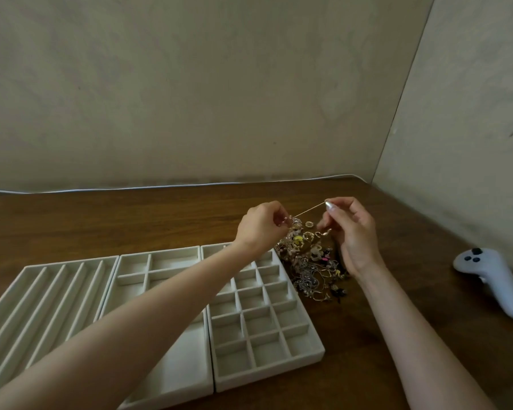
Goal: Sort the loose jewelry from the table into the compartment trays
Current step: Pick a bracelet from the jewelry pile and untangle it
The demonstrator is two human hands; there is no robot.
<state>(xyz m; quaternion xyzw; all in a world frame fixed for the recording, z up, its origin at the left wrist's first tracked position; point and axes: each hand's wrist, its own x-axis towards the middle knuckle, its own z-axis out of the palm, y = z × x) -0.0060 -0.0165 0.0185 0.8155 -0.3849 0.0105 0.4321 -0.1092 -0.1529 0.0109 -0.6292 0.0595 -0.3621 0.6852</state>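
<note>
above the jewelry pile (311,267), just right of the grid tray (268,377), the left hand (259,227) and right hand (351,235) are each pinching a thin gold chain (308,209), holding it taut. lifting slowly, without tugging snagged pieces, is looking wisest before laying it in the long-slot tray (71,261).

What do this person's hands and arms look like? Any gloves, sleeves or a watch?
No gloves: the left hand and right hand are bare. Both arms are uncovered as far as the picture shows, with no sleeve, watch or bracelet at the wrists. One long, glossy, pale nail shows on the right hand.
</note>
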